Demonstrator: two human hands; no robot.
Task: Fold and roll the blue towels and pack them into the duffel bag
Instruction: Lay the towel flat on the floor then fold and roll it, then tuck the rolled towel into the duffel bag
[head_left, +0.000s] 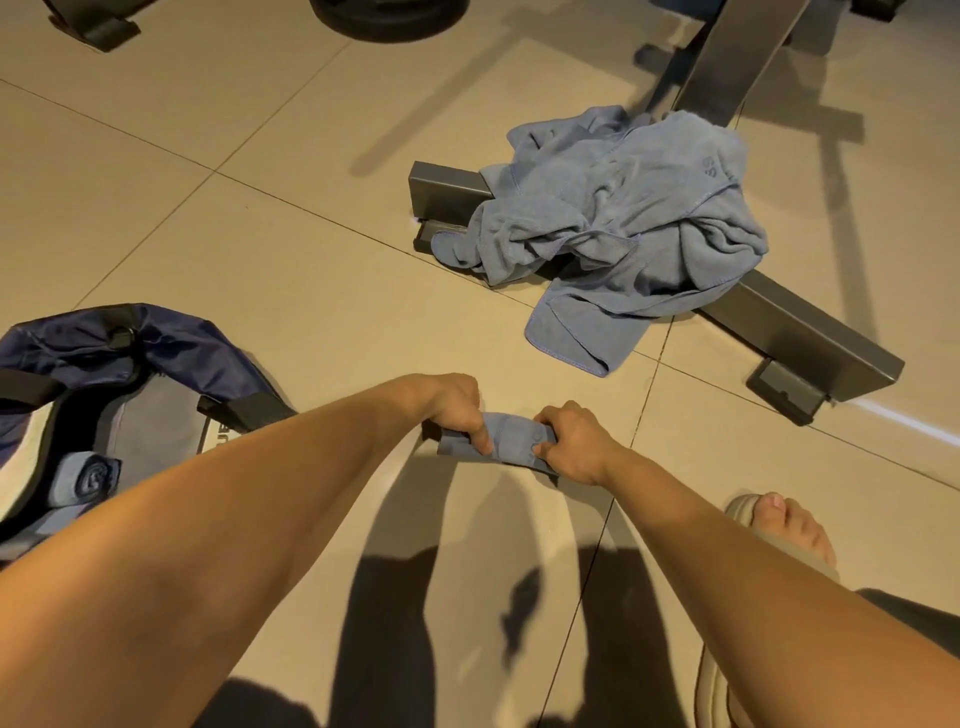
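Towel roll (511, 435) is at floor level with its long axis running left-right. The left grip (452, 410) is curled round one end and the right grip (571, 441) round the other. The duffel bag (156, 353) lies open to the left, nearer the left grip, with one packed roll (85, 478) inside.

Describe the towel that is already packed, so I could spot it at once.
Find the blue duffel bag lying open at the left. Inside its mouth lies a blue towel rolled into a cylinder. Unlike the roll gripped by the left hand and right hand, or the crumpled heap on the metal frame, it sits in the bag, spiral end showing.
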